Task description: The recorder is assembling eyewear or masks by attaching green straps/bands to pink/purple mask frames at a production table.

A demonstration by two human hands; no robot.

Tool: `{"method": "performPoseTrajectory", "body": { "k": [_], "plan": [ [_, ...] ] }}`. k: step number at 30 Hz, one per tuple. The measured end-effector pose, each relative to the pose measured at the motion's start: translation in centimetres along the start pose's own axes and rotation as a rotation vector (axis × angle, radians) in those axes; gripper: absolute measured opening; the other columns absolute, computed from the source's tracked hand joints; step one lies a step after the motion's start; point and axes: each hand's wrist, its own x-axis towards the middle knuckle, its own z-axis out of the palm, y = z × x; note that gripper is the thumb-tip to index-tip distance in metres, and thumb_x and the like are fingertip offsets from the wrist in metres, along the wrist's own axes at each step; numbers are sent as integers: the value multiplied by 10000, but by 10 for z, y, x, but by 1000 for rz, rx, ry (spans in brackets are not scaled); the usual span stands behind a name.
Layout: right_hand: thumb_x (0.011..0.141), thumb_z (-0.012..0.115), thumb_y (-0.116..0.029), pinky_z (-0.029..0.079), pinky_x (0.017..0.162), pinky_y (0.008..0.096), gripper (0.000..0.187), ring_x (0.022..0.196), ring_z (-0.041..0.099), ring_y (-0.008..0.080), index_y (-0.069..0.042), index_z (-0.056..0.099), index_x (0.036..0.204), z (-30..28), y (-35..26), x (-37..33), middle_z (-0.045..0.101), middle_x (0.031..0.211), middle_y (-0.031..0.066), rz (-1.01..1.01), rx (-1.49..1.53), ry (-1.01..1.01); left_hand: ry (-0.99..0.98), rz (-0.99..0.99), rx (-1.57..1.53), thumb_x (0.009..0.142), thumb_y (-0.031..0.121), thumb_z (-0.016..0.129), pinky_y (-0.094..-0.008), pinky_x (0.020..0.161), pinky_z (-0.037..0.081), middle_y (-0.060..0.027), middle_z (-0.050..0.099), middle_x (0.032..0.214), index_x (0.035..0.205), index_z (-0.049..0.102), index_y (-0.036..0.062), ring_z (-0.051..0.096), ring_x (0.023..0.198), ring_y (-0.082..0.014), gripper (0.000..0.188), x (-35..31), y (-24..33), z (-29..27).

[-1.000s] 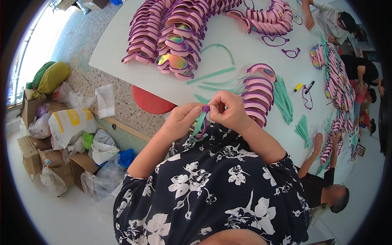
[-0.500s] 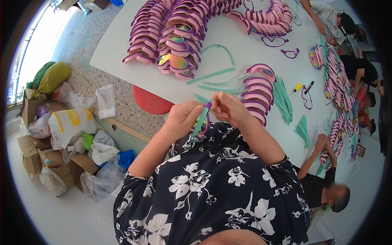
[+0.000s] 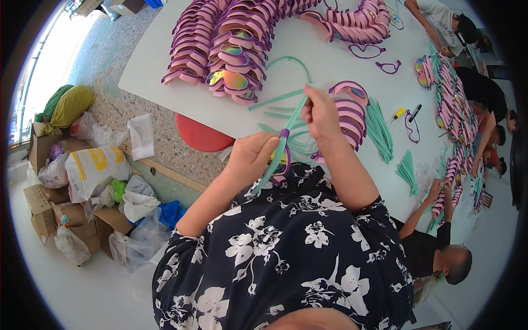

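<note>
My left hand is closed around a pair of purple-framed swim goggles just above my lap, the thumb lying along their side. A green strap runs through the purple clip at the goggles' edge. Its upper end is pinched in my raised right hand, and the lower end hangs down past the goggles. Beyond my right hand stands a row of pink and purple goggles. Loose green straps lie on the table to the left of that row. My fingers and the lap hide part of the held goggles.
Long rows of goggles cover the far side of the white table. Bundled green straps, a yellow screwdriver and a black marker lie rightward. A red stool, bags and boxes stand left. Co-workers sit right.
My right hand has moved up and away from the goggles, drawing the green strap out into a long taut piece above the clip. My left hand stays nearly in place.
</note>
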Motion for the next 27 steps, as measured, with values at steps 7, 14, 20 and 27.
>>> {"method": "performPoseTrajectory", "body": {
  "k": [7, 14, 20, 27],
  "plan": [
    [895, 665, -223, 326, 466, 261, 263, 467, 400, 111, -72, 520, 735, -8, -36, 18, 458, 611, 14, -168, 16, 31, -11, 76, 66, 983, 161, 521, -289, 623, 486, -104, 663, 773, 982, 652, -25, 632, 663, -188, 228, -7, 3, -7],
    [894, 666, -245, 325, 451, 247, 241, 496, 414, 103, -39, 578, 805, -24, -46, 41, 468, 629, 19, -238, 107, 109, -40, 205, 198, 966, 133, 522, -314, 607, 501, -108, 673, 774, 979, 653, -7, 652, 656, -237, 192, -13, 9, -16],
    [911, 653, -255, 344, 464, 238, 257, 508, 439, 105, -3, 604, 905, -26, -57, 37, 499, 656, 24, -258, -1, 95, -50, 85, 128, 962, 131, 523, -297, 560, 490, -105, 668, 758, 974, 657, -10, 634, 590, -201, 195, -21, 4, -16],
    [965, 597, -316, 475, 761, 283, 334, 864, 563, 127, 2, 594, 1069, 23, -29, -21, 610, 1003, 37, -830, -944, -334, 25, 126, 128, 964, 134, 527, -292, 563, 468, -104, 626, 701, 974, 651, -16, 616, 592, -196, 194, -15, 4, -5]
  ]
}}
